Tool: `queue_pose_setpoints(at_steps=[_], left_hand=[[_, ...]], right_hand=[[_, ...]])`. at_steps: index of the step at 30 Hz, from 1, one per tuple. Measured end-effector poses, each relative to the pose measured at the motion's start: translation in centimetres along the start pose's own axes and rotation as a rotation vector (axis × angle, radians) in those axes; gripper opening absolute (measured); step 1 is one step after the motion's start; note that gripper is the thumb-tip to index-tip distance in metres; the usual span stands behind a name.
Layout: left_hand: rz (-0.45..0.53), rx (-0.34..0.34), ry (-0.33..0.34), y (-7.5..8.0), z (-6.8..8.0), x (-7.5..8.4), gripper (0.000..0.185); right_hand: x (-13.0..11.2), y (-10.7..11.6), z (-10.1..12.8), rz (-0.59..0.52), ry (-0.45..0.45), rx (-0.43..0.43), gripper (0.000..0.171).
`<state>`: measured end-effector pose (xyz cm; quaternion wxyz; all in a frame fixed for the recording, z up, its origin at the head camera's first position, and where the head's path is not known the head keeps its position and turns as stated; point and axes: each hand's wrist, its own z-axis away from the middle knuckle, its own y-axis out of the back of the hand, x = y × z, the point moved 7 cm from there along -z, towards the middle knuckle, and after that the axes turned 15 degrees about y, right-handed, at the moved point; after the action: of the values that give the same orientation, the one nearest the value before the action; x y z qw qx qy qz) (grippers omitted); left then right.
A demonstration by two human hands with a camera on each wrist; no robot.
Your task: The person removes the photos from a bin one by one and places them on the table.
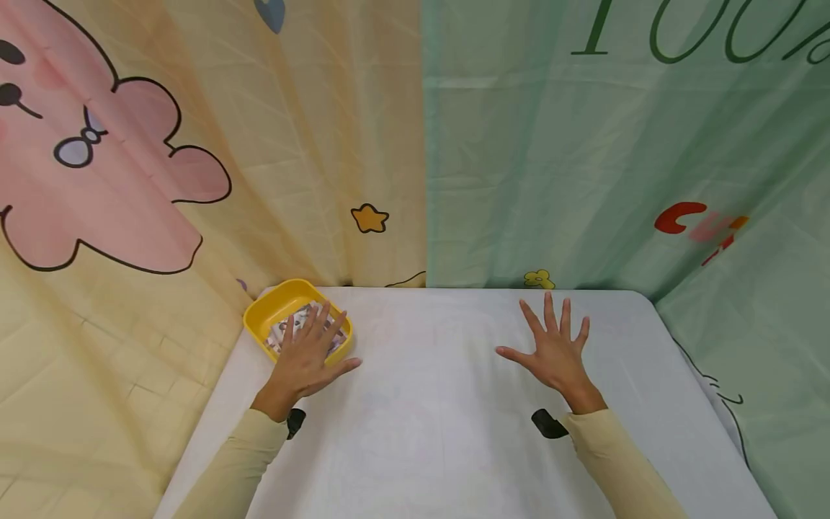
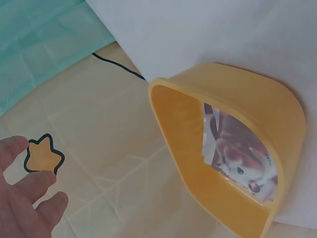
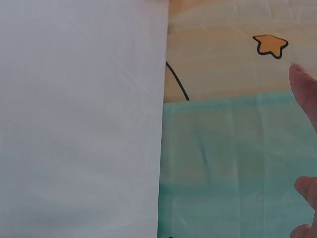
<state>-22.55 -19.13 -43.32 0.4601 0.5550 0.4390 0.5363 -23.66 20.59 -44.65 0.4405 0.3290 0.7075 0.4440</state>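
Observation:
A yellow tray (image 1: 266, 310) (image 2: 188, 148) sits at the table's far left corner with printed cards (image 1: 289, 329) (image 2: 237, 153) lying inside. My left hand (image 1: 310, 355) reaches over the tray with straight fingers above the cards; whether they touch the cards I cannot tell. In the left wrist view only its fingertips (image 2: 25, 193) show at the lower left, apart from the tray. My right hand (image 1: 554, 346) lies flat on the white table (image 1: 441, 404) with fingers spread, holding nothing. Its fingertips (image 3: 304, 89) edge into the right wrist view.
Cartoon-printed curtains close the table in: yellow and pink (image 1: 162, 180) on the left and back, green (image 1: 616, 158) on the right. A black wrist-camera mount (image 1: 547, 424) shows by each sleeve. White cloth (image 3: 79, 119) covers the table.

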Motion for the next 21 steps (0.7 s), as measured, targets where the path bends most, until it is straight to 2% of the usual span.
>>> queue_pose_setpoints(at_steps=[6, 14, 21], left_hand=[[-0.002, 0.018, -0.002, -0.2, -0.1, -0.4, 0.089], [0.05, 0.04, 0.016, -0.7, -0.3, -1.5, 0.075], [0.064, 0.05, 0.032, -2.3, -0.5, -3.0, 0.063]], right_hand=[[-0.3, -0.2, -0.1, -0.025, 0.007, -0.011, 0.101], [-0.8, -0.4, -0.2, -0.035, 0.036, 0.013, 0.106], [-1.1, -0.7, -0.5, -0.061, 0.041, 0.018, 0.108]])
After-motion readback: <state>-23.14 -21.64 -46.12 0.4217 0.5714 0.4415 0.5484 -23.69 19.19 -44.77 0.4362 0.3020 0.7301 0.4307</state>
